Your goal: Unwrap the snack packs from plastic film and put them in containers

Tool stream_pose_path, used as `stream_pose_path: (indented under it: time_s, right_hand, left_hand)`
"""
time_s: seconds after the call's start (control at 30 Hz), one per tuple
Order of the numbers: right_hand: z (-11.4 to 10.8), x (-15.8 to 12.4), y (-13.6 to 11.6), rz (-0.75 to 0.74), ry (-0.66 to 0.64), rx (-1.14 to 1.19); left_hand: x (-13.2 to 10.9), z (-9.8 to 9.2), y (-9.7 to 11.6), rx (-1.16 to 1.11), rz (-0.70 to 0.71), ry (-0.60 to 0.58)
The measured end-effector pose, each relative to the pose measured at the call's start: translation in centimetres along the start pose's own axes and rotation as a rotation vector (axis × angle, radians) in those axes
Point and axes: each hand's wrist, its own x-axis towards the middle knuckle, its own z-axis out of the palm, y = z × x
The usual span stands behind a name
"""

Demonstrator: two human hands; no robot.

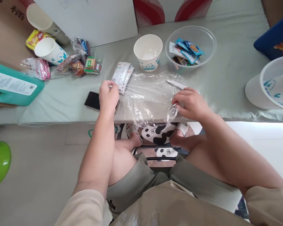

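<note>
Clear crinkled plastic film (151, 97) lies mid-frame
Left hand (109, 95) pinches its fingertips together, on what I cannot tell; right hand (191, 102) half-curls at the film's edge, grip unclear

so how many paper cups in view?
4 visible: center cup beyond the clear plastic film; left cup beside the yellow pack; rear cup behind the left one; right cup inside the tub. Others may be nested, hidden.

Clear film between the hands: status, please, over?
Left hand curled shut beside white packets, hold unclear. Right hand touching clear film, spread and creased. White-handled tool by right hand, possibly obstructing.
</note>
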Motion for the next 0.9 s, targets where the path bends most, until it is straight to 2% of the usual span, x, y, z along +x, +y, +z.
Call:
stream_pose_path:
  time_s: [0.07, 0.1, 0.13, 0.17, 0.23, 0.27, 0.33, 0.4, 0.5, 0.67, 0.73, 0.83, 0.9]
  right_hand:
    - [-0.3, -0.2, 0.0, 0.043, -0.02, 0.0]
    - [-0.3, -0.2, -0.1, 0.054, -0.027, 0.003]
    - [-0.4, -0.2, -0.2, 0.057, -0.03, 0.007]
    - [-0.4, -0.2, -0.3, 0.057, -0.025, 0.015]
    - [-0.4, -0.1, -0.4, 0.055, 0.009, 0.054]
    - [-0.5, -0.1, -0.4, 0.06, 0.039, 0.09]
    - [-0.6, 0.0, -0.4, 0.091, 0.127, 0.192]
    - [-0.7, 0.0, -0.2, 0.153, 0.233, 0.299]
    - [-1.0, 0.1, -0.1, 0.296, 0.346, 0.375]
    - [-1.4, 0.6, -0.1, 0.413, 0.418, 0.423]
    - [-1.4, 0.9, 0.0, 0.447, 0.445, 0.424]
    - [-1.4, 1.1, 0.0, 0.526, 0.466, 0.421]
    - [-1.5, 1.3, 0.1, 0.558, 0.456, 0.419]
  left_hand:
    - [-0.8, -1.1, 0.3, 0.075, 0.161, 0.074]
    - [-1.6, -1.6, 0.8, 0.068, 0.262, 0.037]
    - [-2.5, -2.0, 1.4, 0.054, 0.396, -0.095]
    - [-3.5, -2.3, 2.1, 0.059, 0.525, -0.301]
    - [-5.7, -2.5, 3.0, 0.109, 0.681, -0.66]
    - [-6.7, -2.4, 3.1, 0.17, 0.715, -0.778]
    - [-8.3, -2.0, 2.8, 0.322, 0.757, -0.905]
    - [-9.1, -1.6, 1.9, 0.47, 0.762, -0.936]
    - [-9.2, -1.3, 0.6, 0.567, 0.762, -0.901]
    - [-8.1, -1.2, 0.2, 0.395, 0.838, -0.759]
    - [-8.2, -0.9, 0.4, 0.36, 0.862, -0.76]
    - [-9.4, 0.1, 0.5, 0.465, 0.907, -0.796]
    - [-10.5, 1.0, 0.4, 0.518, 0.946, -0.744]
